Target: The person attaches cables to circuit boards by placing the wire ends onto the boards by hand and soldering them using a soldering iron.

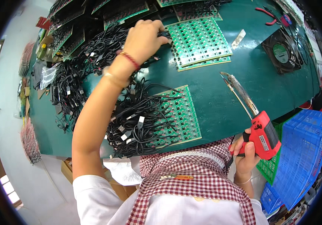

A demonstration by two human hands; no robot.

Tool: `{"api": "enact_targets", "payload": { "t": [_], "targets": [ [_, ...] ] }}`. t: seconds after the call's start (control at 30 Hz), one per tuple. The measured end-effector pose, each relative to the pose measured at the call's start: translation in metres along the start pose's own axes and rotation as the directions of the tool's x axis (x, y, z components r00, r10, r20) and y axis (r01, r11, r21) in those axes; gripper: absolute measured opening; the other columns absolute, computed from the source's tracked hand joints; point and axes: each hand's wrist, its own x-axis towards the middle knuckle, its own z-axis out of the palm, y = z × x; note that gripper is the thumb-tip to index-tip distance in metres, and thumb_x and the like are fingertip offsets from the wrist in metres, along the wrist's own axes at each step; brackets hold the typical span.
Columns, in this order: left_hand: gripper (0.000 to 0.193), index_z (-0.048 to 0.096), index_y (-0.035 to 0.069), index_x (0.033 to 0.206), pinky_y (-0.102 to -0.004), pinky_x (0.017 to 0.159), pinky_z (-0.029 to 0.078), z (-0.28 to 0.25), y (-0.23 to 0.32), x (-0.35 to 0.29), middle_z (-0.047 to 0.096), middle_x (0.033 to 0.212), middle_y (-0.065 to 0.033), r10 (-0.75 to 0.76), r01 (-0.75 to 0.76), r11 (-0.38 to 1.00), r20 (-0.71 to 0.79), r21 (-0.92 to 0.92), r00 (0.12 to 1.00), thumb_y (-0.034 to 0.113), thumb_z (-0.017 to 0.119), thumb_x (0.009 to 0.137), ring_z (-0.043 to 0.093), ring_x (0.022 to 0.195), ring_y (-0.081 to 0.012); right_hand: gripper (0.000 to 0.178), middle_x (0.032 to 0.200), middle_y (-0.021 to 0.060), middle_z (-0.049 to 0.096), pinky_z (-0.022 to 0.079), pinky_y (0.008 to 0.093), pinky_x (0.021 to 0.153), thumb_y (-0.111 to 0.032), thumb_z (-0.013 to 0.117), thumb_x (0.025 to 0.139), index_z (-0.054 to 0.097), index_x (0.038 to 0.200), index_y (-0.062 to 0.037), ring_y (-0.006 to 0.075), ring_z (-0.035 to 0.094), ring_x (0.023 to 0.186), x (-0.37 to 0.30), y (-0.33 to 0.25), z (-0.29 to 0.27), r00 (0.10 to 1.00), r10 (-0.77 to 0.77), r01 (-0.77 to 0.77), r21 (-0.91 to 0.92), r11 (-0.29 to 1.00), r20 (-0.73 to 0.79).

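Observation:
My left hand [144, 39] reaches to the far side of the table, its fingers closed around a coiled black cable [164, 34] at the left edge of a stack of green circuit boards [202, 41]. Near me lies another green circuit board [186, 116]; many black cables [138, 123] run onto it and pile up at its left. My right hand [246, 159] grips a red soldering gun [264, 137] by its handle at the table's front edge. The gun's long metal tip points up and left, over the table and apart from the boards.
Heaps of black cables [69, 84] cover the left side, with racked boards [127, 15] behind. At the right are a black fan [282, 52], red-handled pliers [267, 15] and a pale strip [238, 39]. Blue crates [299, 146] stand beyond the table's right front edge.

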Motion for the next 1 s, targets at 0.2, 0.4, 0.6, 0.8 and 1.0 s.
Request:
{"api": "enact_targets", "payload": {
  "t": [0.2, 0.4, 0.6, 0.8, 1.0],
  "targets": [
    [0.010, 0.064, 0.001, 0.078, -0.0382, 0.077, 0.047, -0.051, 0.026, -0.035, 0.064, 0.091, -0.0104, 0.156, -0.102, 0.983, 0.402, -0.155, 0.902, 0.008, 0.057, 0.077, 0.059, 0.089, -0.0302, 0.034, 0.057, 0.0066, 0.048, 0.042, 0.0248, 0.046, -0.024, 0.047, 0.093, 0.045, 0.112, 0.0046, 0.0116, 0.044, 0.043, 0.007, 0.003, -0.020, 0.999, -0.009, 0.007, -0.037, 0.999, -0.048],
    [0.015, 0.057, 0.001, 0.094, -0.0378, 0.082, 0.046, -0.018, 0.054, -0.048, 0.056, 0.093, -0.0147, 0.175, -0.114, 0.939, 0.165, -0.324, 0.971, -0.001, 0.053, 0.079, 0.055, 0.092, -0.0316, 0.033, 0.057, 0.0060, 0.047, 0.042, 0.0252, 0.046, -0.024, 0.047, 0.093, 0.045, 0.111, 0.0044, 0.0112, 0.043, 0.042, 0.015, -0.003, -0.010, 0.998, -0.018, 0.018, 0.001, 1.000, -0.067],
    [0.024, 0.061, 0.008, 0.090, -0.0364, 0.085, 0.042, -0.038, 0.064, -0.063, 0.054, 0.101, -0.0063, 0.461, -0.274, 0.855, 0.404, -0.440, 0.790, -0.005, 0.061, 0.071, 0.050, 0.097, -0.0271, 0.034, 0.059, 0.0065, 0.050, 0.046, 0.0260, 0.048, -0.023, 0.051, 0.092, 0.047, 0.111, 0.0046, 0.0114, 0.046, 0.045, 0.008, -0.008, -0.017, 0.992, -0.066, 0.074, 0.072, 0.995, -0.105],
    [0.016, 0.061, 0.007, 0.091, -0.0340, 0.079, 0.045, -0.033, 0.071, -0.074, 0.056, 0.095, -0.0050, 0.434, -0.218, 0.777, 0.251, -0.590, 0.865, 0.005, 0.066, 0.076, 0.055, 0.089, -0.0249, 0.033, 0.056, 0.0050, 0.047, 0.041, 0.0252, 0.045, -0.027, 0.048, 0.094, 0.047, 0.110, 0.0019, 0.0102, 0.042, 0.042, 0.010, -0.007, -0.016, 0.986, -0.010, 0.015, 0.024, 1.000, -0.166],
    [0.030, 0.064, 0.004, 0.108, -0.0271, 0.060, 0.041, -0.052, 0.089, -0.067, 0.047, 0.071, -0.0060, -0.060, 0.126, 0.743, 0.122, -0.657, 0.991, -0.005, 0.052, 0.082, 0.048, 0.064, -0.0154, 0.033, 0.054, 0.0051, 0.047, 0.042, 0.0246, 0.044, -0.026, 0.047, 0.094, 0.047, 0.110, 0.0035, 0.0102, 0.042, 0.041, 0.011, -0.009, -0.011, 0.992, -0.070, 0.071, 0.007, 0.997, -0.107]
  ]
}}
